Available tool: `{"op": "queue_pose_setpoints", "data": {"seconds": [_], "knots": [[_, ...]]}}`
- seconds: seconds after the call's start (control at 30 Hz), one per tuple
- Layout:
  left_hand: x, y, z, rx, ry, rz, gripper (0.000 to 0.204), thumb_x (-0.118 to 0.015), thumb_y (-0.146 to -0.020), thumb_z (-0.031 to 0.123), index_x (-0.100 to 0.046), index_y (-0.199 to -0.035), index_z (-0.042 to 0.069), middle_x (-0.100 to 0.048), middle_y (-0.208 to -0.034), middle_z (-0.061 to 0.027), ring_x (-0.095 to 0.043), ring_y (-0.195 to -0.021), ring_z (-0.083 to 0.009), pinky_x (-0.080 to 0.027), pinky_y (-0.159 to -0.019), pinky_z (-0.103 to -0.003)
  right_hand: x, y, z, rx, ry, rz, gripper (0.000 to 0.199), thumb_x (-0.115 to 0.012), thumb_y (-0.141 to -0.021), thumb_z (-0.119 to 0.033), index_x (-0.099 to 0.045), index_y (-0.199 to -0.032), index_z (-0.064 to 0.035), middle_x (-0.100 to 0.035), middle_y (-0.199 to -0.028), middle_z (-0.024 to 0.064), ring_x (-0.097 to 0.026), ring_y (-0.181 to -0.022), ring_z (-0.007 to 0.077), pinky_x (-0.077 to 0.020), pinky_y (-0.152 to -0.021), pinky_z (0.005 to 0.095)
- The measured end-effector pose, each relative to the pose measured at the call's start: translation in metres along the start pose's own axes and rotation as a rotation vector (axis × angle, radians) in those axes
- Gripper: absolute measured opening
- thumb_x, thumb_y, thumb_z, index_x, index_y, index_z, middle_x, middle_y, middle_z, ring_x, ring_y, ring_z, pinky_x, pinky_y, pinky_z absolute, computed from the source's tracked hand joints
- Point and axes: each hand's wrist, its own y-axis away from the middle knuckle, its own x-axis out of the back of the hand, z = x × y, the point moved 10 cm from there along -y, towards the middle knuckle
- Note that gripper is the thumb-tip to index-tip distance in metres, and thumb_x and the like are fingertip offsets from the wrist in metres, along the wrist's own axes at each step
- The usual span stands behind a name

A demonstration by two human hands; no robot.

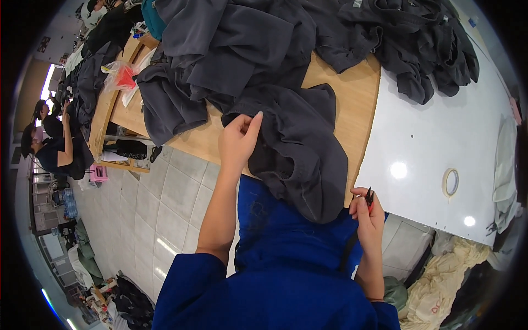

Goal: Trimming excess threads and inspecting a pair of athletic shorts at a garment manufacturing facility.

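Note:
My left hand [237, 140] pinches the edge of a dark grey garment [300, 148] that drapes over the front edge of the wooden table [352, 104]. My right hand [367, 212] is closed around a small pair of thread snips [369, 197] with a red handle, held just below the table edge and to the right of the garment. My blue sleeves and apron fill the lower part of the view.
A large heap of dark grey garments [242, 49] covers the back of the table, and another heap [423, 44] lies at the right. A white board [440, 137] carries a roll of tape [451, 182]. Other people [58, 146] work at the far left. Cream fabric [445, 275] lies on the floor.

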Motion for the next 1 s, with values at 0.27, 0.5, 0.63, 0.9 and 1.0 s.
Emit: {"op": "queue_pose_setpoints", "data": {"seconds": [0.27,0.5,0.63,0.9,1.0], "knots": [[0.053,-0.004,0.0,-0.08,0.119,0.146,0.031,-0.063,-0.087,0.023,-0.058,-0.069,-0.002,-0.051,-0.052,-0.002,-0.047,-0.051,-0.0073,-0.036,-0.049,-0.023,0.0,-0.003,-0.003,0.029,0.047,0.003,0.024,-0.044,-0.098,-0.019,-0.057,-0.11,-0.0015,-0.05,-0.07,-0.0011,-0.042,-0.063,0.0041,-0.0334,-0.058,0.0176],[0.008,-0.008,0.009,-0.028,-0.102,-0.012,0.028,-0.065,-0.085,0.022,-0.064,-0.073,-0.002,-0.057,-0.057,-0.0025,-0.051,-0.055,-0.0063,-0.038,-0.051,-0.022,-0.022,-0.004,-0.005,-0.003,0.11,-0.079,0.021,-0.05,-0.093,-0.012,-0.059,-0.109,-0.0008,-0.053,-0.069,0.0005,-0.047,-0.062,0.0047,-0.0376,-0.058,0.0186],[0.003,-0.006,0.001,-0.027,0.064,-0.074,0.025,-0.066,-0.085,0.02,-0.065,-0.075,-0.003,-0.058,-0.06,-0.0009,-0.051,-0.057,-0.0055,-0.039,-0.053,-0.02,-0.023,-0.002,-0.013,0.096,0.199,-0.094,0.02,-0.052,-0.091,-0.01,-0.06,-0.109,-0.0022,-0.053,-0.068,0.0001,-0.048,-0.061,0.0053,-0.0389,-0.059,0.0188],[0.067,-0.01,-0.016,0.036,0.207,0.032,0.019,-0.064,-0.087,0.015,-0.062,-0.074,0.001,-0.057,-0.065,0.0028,-0.051,-0.062,-0.0038,-0.037,-0.057,-0.018,-0.009,-0.001,0.007,0.018,0.165,-0.048,0.02,-0.053,-0.092,-0.01,-0.06,-0.109,-0.0023,-0.053,-0.068,0.0008,-0.048,-0.061,0.0064,-0.0392,-0.059,0.0196],[0.098,-0.011,0.001,-0.165,0.089,0.215,0.02,-0.06,-0.089,0.01,-0.06,-0.107,0.001,-0.062,-0.082,-0.0031,-0.053,-0.068,-0.0066,-0.042,-0.063,-0.02,-0.01,-0.002,0.005,0.036,0.165,-0.05,0.021,-0.053,-0.091,-0.01,-0.06,-0.11,-0.0021,-0.054,-0.069,0.001,-0.048,-0.062,0.0066,-0.0393,-0.059,0.0197]]}}
